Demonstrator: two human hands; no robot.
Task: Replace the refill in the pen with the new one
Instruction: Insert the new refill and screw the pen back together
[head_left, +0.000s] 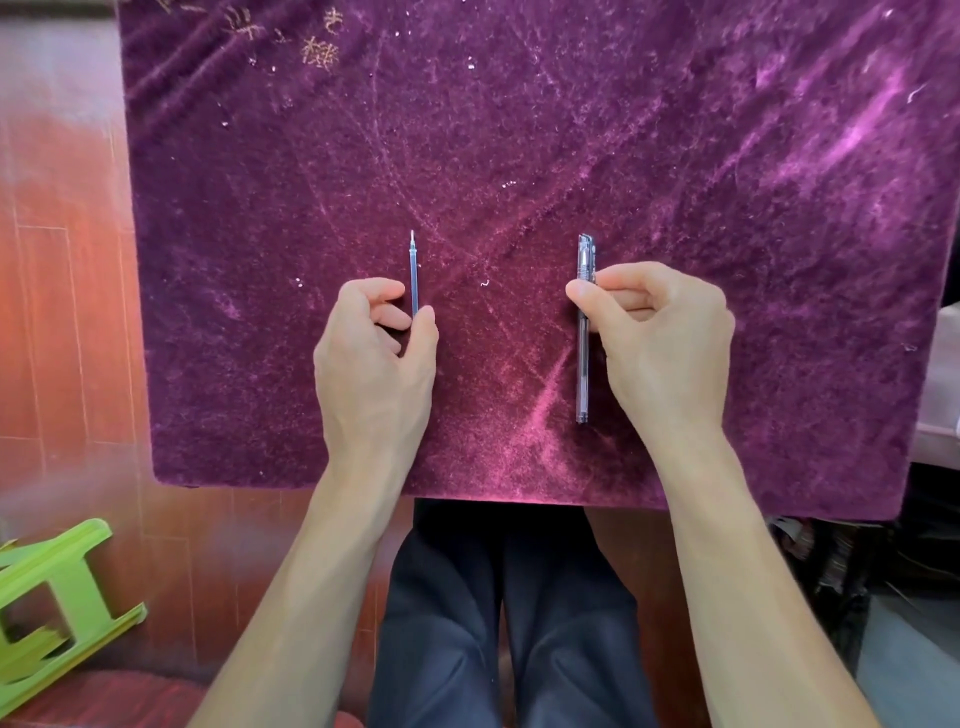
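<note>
A thin refill (413, 270) lies lengthwise on the purple velvet cloth (519, 156), tip pointing away from me. My left hand (376, 353) pinches its near end between thumb and fingers. To the right lies a clear capped pen (584, 353), also lengthwise, cap end far from me. My right hand (660, 338) grips the pen near the cap with thumb and forefinger. Both items rest on or just above the cloth; I cannot tell which.
The cloth covers a square table whose near edge (519, 496) is just above my lap. A green plastic stool (52, 597) lies tipped on the wooden floor at the lower left. Dark clutter sits at the lower right.
</note>
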